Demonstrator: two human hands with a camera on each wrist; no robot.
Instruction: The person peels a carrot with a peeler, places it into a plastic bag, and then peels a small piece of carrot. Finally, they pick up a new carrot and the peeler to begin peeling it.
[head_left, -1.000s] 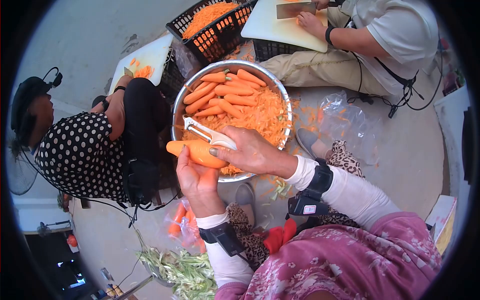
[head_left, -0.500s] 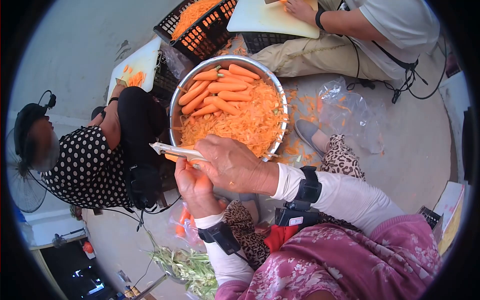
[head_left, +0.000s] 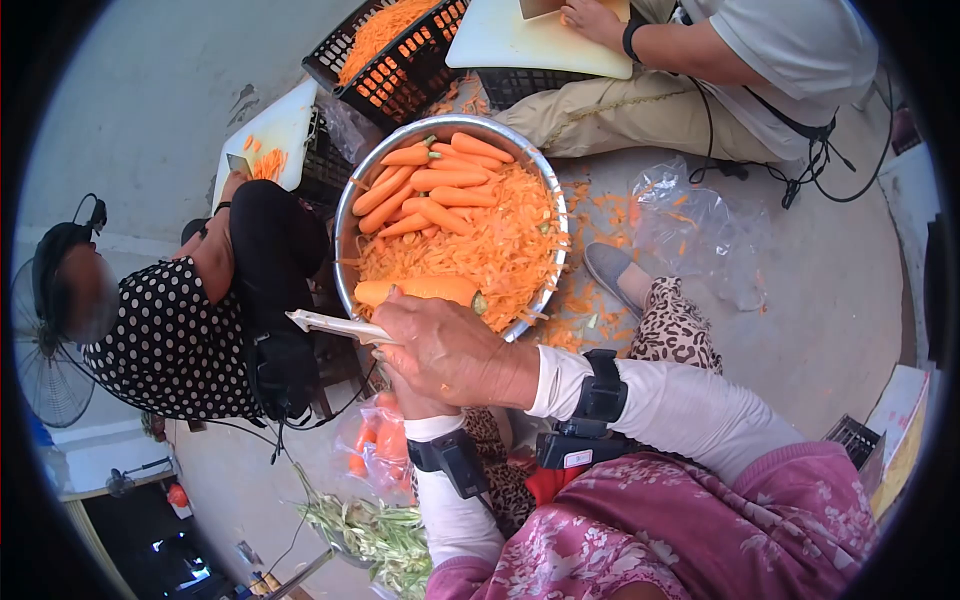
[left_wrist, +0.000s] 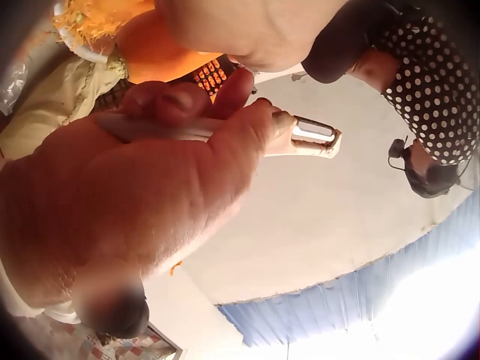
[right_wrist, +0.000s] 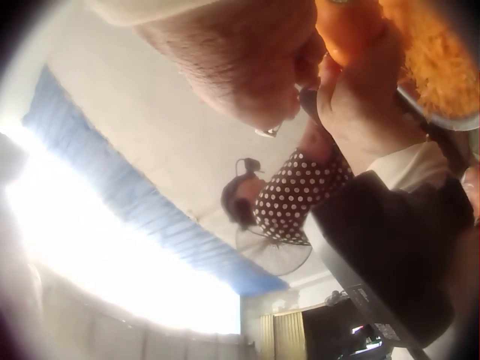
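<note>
A large carrot [head_left: 425,289] lies across the near side of the metal basin in the head view, its stem end to the right. My left hand [right_wrist: 367,109] grips this carrot from below, as the right wrist view shows; the head view hides most of it. In front of it my right hand [head_left: 450,350] holds a white peeler [head_left: 335,325] by the handle. The peeler's head sticks out to the left, apart from the carrot. From the left wrist view, the right fingers curl round the handle and the peeler's blade frame [left_wrist: 315,131] points away from them.
Carrot shreds [head_left: 510,240] and several whole carrots [head_left: 435,180] fill the basin [head_left: 557,215]. Two people work at cutting boards [head_left: 540,45] beyond it. A black crate [head_left: 420,60] holds more shreds. Bagged carrots [head_left: 375,440] and leafy greens [head_left: 375,540] lie on the floor.
The peeler moved off the carrot toward my body and swung down to the left. The right hand dropped lower across the left, and the carrot now shows beyond it, over the basin.
</note>
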